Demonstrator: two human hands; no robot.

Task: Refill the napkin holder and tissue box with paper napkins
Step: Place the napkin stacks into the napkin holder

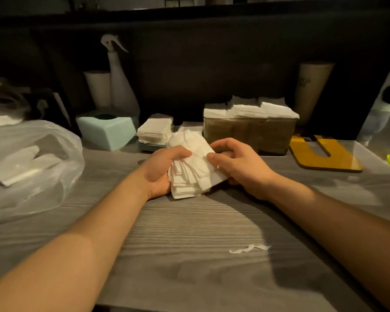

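A fanned stack of white paper napkins (193, 165) sits between both hands above the grey wooden counter (189, 233). My left hand (161, 170) grips its left edge, thumb on top. My right hand (239, 164) holds the right side, thumb pressing the top sheet. Behind them a brown napkin holder (249, 134) stands piled with white napkins (252, 109). A mint-green tissue box (107, 130) with a dark top opening stands at the back left. Another napkin pile (154, 131) rests on a small tray beside it.
A clear plastic bag (29, 167) holding more napkins lies at the left. A white spray bottle (119, 82) and paper roll (98, 87) stand behind the tissue box. A yellow board (324, 156) lies at right, a tall paper tube (312, 91) behind it. A torn paper scrap (249, 248) lies on the counter.
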